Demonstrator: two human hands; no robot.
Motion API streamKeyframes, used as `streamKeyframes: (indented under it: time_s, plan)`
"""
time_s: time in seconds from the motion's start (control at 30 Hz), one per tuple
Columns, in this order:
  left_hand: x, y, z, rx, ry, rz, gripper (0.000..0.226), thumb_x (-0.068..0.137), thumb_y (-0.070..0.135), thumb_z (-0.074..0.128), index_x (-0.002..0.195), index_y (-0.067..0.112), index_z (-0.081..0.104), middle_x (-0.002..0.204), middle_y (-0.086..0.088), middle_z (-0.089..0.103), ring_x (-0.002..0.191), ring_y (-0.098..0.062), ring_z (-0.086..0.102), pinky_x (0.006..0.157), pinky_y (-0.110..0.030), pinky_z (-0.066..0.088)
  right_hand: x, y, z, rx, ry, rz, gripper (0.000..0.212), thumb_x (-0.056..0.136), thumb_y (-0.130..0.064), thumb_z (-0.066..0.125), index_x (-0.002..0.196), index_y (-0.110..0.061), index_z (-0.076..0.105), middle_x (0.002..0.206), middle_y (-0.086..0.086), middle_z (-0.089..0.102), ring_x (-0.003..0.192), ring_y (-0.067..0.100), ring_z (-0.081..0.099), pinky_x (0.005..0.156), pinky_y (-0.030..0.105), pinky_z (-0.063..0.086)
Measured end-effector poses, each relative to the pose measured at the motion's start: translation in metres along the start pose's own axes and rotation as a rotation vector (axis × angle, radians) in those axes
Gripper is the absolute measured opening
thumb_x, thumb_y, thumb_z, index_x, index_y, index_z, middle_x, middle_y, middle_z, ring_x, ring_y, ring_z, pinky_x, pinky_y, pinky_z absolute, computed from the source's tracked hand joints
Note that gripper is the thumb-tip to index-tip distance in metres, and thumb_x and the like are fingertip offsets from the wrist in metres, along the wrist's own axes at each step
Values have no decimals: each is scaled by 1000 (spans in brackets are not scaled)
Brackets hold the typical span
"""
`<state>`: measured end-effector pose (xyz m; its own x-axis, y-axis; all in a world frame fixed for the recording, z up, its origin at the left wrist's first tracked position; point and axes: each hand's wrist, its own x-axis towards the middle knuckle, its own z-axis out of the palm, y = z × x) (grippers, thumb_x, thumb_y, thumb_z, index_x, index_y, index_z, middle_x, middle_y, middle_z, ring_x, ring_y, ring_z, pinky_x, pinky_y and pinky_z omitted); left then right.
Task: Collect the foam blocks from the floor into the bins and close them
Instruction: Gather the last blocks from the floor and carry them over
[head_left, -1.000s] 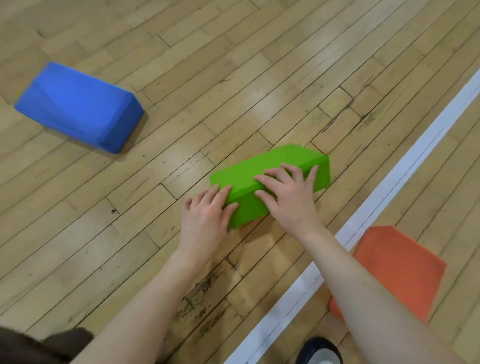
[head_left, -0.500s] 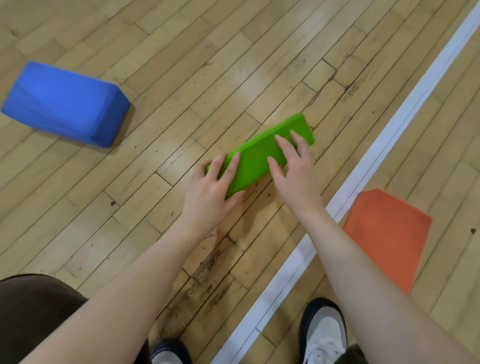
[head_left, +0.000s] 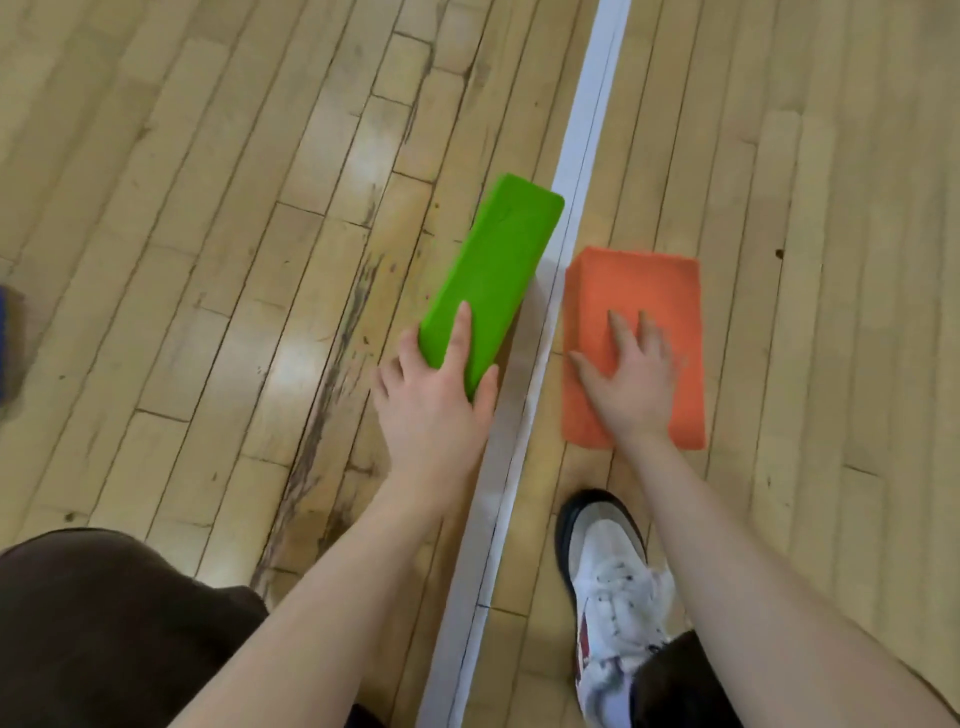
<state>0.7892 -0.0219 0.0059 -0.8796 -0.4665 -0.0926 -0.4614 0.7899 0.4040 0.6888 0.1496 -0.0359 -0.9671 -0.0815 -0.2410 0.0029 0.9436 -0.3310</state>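
A green foam block (head_left: 493, 270) is lifted on its narrow edge above the wooden floor, just left of a white floor line (head_left: 582, 156). My left hand (head_left: 434, 395) grips its near end, thumb on one side and fingers on the other. An orange foam block (head_left: 634, 291) lies flat on the floor right of the line. My right hand (head_left: 631, 374) rests on top of the orange block with fingers spread and straight. A sliver of a blue foam block (head_left: 4, 343) shows at the far left edge. No bin is in view.
My white shoe (head_left: 608, 582) stands on the floor just below the orange block. My dark trouser leg (head_left: 104, 623) fills the bottom left. Bare wooden floor stretches all around.
My right hand left the green block and came down on the orange block. My left hand now holds the green block alone. The view swung right, so the blue block slid to the left edge.
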Motion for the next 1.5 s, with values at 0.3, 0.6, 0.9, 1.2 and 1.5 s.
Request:
streamKeyframes:
  time_s: [0.3, 0.6, 0.9, 1.2, 1.5]
  plan:
    - [32, 16, 3, 212, -106, 103, 74, 88, 51, 52, 150, 25, 18, 146, -21, 29, 110, -42, 50, 87, -46, 44, 9, -1, 1, -21, -64, 62, 61, 91, -34, 55, 146, -34, 29, 158, 10, 12, 143, 40, 4, 109, 66, 7]
    - [32, 26, -7, 143, -109, 164, 61, 93, 49, 44, 147, 28, 27, 150, -19, 25, 119, -44, 44, 91, -50, 41, -14, 2, -43, 308, 59, -150, 45, 97, -9, 44, 138, -26, 46, 154, 11, 25, 140, 23, 27, 106, 20, 20]
    - [30, 39, -7, 187, -195, 159, 64, 94, 48, 41, 149, 32, 13, 157, -9, 5, 127, -42, 32, 94, -53, 38, -29, -3, -44, -149, -24, 39, 102, 78, -60, 61, 149, -33, -7, 157, 12, -8, 134, 40, 27, 93, 49, 46]
    - [31, 43, -66, 99, -190, 81, 57, 92, 45, 48, 145, 32, 32, 154, -8, 20, 121, -43, 39, 93, -49, 36, -43, -49, -89, 23, -16, 37, 72, 85, -52, 55, 147, -39, 21, 157, 9, 7, 126, 34, 40, 90, 41, 46]
    - [-10, 126, -254, 96, -125, 83, 52, 87, 44, 52, 137, 28, 48, 149, -12, 33, 115, -44, 45, 87, -50, 40, -112, -115, -285, 159, -33, 18, 70, 86, -54, 54, 147, -38, 24, 156, 9, 12, 129, 28, 40, 92, 41, 49]
